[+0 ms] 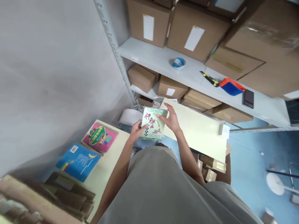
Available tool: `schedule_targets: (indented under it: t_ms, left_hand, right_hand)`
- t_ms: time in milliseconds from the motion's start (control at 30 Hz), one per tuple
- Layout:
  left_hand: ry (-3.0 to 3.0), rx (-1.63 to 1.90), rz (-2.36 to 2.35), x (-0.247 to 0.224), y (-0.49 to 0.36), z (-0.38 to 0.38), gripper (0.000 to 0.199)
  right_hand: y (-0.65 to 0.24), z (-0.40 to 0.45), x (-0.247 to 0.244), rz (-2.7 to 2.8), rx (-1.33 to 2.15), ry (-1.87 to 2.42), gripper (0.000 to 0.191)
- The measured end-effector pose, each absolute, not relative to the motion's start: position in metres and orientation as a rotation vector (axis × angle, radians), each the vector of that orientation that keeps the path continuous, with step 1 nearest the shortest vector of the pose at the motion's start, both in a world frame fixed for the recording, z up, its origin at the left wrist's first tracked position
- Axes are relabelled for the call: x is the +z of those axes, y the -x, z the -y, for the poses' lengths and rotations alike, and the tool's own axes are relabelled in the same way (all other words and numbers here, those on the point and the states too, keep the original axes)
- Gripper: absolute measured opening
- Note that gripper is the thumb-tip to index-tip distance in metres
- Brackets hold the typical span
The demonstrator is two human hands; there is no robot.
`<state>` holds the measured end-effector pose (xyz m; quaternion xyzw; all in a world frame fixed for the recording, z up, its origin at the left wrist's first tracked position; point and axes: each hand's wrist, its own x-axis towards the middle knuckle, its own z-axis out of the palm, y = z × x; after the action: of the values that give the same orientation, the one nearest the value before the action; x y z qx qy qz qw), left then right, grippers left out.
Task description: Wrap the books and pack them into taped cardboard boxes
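A pale green book with large dark red characters and a small plant drawing on its cover is held up in front of me. My left hand grips its left edge, thumb on the cover and fingers behind. At the upper right corner is my right hand. Its thumb lies on the cover and its index finger reaches past the top edge; the other fingers are partly hidden. On the table to my left lie a pink book and a blue book.
A pale yellow table stands ahead right, beside an open carton of small boxes. The shelf holds cartons, a tape roll, a utility knife, an orange and blue item and a phone.
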<state>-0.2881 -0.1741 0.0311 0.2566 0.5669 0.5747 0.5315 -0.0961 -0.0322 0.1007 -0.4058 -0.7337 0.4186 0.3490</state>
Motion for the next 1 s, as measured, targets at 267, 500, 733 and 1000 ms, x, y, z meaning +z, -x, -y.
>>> schedule_targets:
  t_ms: [267, 500, 733, 1000]
  left_hand:
    - [-0.363, 1.401, -1.185, 0.056, 0.180, 0.087, 0.077]
    - [-0.409, 1.289, -1.165, 0.063, 0.123, 0.071, 0.073]
    - [-0.413, 1.344, -1.284, 0.066, 0.106, 0.082, 0.072]
    - [-0.483, 1.465, -1.505, 0.070, 0.106, 0.084, 0.070]
  right_hand:
    - [-0.034, 0.027, 0.083, 1.339, 1.659, 1.113, 0.067]
    - [-0.095, 0.017, 0.072, 1.119, 1.693, 1.067, 0.053]
    - [-0.100, 0.011, 0.060, 1.150, 1.768, 1.081, 0.058]
    - [-0.074, 0.008, 0.058, 1.438, 1.423, 1.140, 0.061]
